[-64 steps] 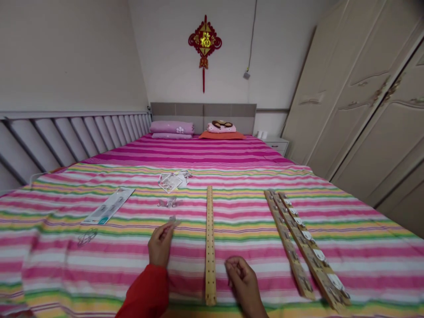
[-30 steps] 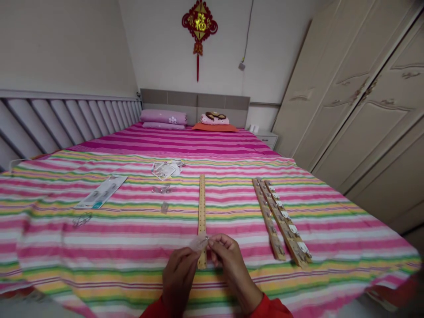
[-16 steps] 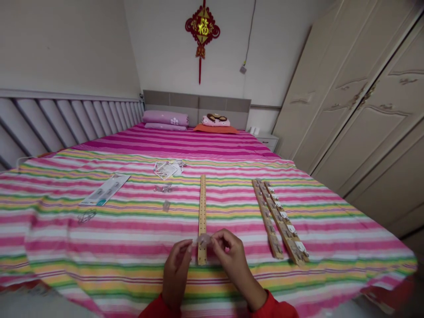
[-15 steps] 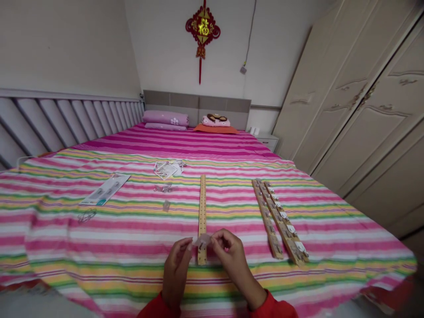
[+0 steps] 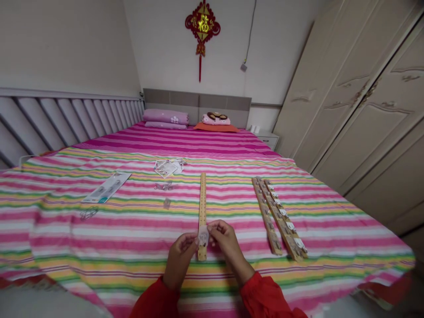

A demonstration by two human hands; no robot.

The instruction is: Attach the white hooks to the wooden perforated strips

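"Across our striped bed [image 5: 129,238], what are we gripping?"
"Our left hand [image 5: 182,254] and right hand [image 5: 225,238] pinch a clear piece [image 5: 203,236] over the six o'clock end of the holed strip [image 5: 202,198]."

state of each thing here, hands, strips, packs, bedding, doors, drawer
dotted wooden strip: lying flat
clear plastic piece: pinched over its near end
left hand: closed on the piece's left edge
right hand: closed on its right edge
loaded strips: side by side, bearing fittings
blister pack: lying flat
small packet: lying loose
white packaging: piled
purple bedding: folded
wardrobe doors: shut
nightstand drawer: shut
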